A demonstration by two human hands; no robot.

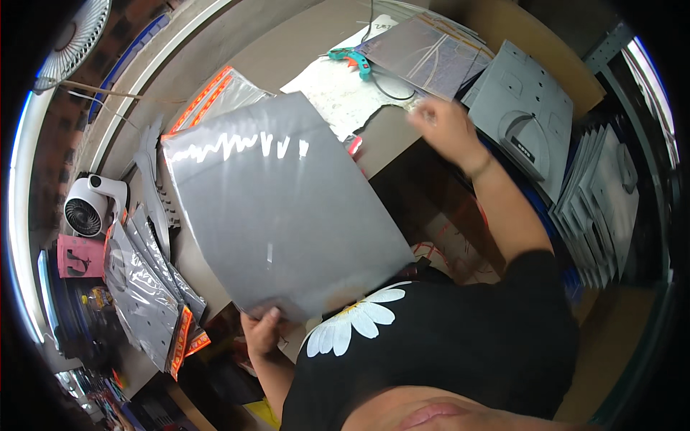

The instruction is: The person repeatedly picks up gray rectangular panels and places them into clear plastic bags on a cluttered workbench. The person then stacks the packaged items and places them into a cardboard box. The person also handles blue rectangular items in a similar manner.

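Note:
A large grey panel (280,208), glossy as if in clear film, lies tilted in front of my body, partly over the table. At its near edge my left hand (264,332) grips it, thumb on top and the other fingers hidden beneath. My right hand (447,131) is raised off to the right, apart from the panel, above the table edge by a torn white sheet (330,90). Its fingers look curled but are blurred, so whether they hold anything is unclear. On the sheet rests a teal glue gun (352,60) with a dark cord.
Film-wrapped grey panels with orange strips (147,287) lean at the left, near a small white fan (86,208) and a pink box (80,256). At right stand a grey panel with a round dial (528,122) and a stack of panels (596,201). Flat film-covered sheets (428,54) lie behind.

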